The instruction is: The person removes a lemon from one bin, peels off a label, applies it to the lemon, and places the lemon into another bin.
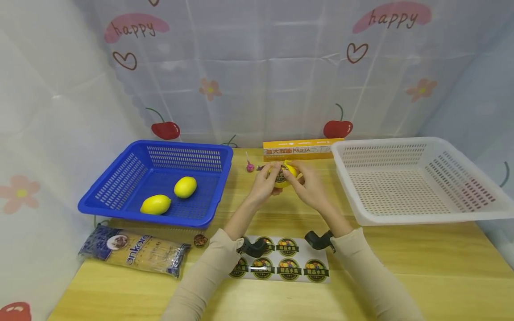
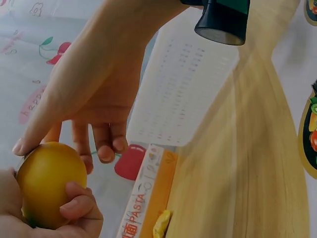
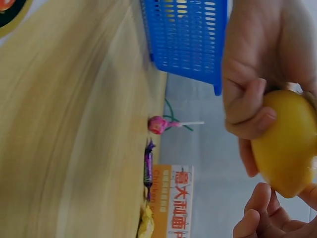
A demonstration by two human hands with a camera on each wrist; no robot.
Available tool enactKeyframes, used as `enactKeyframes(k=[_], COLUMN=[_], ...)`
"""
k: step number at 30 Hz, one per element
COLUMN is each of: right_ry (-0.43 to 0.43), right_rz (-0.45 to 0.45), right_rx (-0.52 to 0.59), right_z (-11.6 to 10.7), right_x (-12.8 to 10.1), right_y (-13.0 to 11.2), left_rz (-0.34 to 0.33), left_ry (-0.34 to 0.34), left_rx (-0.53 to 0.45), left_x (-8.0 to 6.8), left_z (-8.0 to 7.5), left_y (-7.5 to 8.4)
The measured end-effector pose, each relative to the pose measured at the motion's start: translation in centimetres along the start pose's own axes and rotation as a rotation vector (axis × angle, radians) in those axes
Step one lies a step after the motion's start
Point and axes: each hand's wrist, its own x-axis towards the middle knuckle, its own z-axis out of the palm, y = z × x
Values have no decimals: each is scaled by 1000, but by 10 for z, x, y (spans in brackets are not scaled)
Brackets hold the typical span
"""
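Observation:
A yellow lemon (image 3: 287, 141) is held up between both hands over the middle of the table. In the head view a round black-and-gold fruit label (image 1: 279, 176) faces up on its near side. My left hand (image 1: 263, 185) grips the lemon, its fingers curled round the fruit in both wrist views. From the other side my right hand (image 1: 311, 187) holds it too, thumb on the label and fingers behind the fruit. Below the forearms lies a sheet of the same round labels (image 1: 296, 252), partly covered by the left sleeve and wrist mount.
A blue basket (image 1: 226, 178) at left has two lemons (image 1: 185, 187) inside; a white basket (image 1: 349, 191) stands right. Behind the hands are a pasta box (image 1: 299, 150), a lollipop (image 1: 250, 167), a purple-wrapped candy (image 3: 148, 168) and a yellow-wrapped candy (image 2: 161, 224). A pasta bag (image 1: 134, 252) lies front left.

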Motion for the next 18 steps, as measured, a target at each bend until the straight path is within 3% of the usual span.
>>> enactKeyframes(k=[8,18], right_ry=[62,197], right_rz=[23,139], right_rx=[4,-22], right_z=[13,28], right_x=[-5,0], right_y=[0,-8], left_rz=[121,373], left_ry=[187,305], left_rx=[161,319], left_x=[-5,-5], left_z=[12,22], left_y=[2,-8])
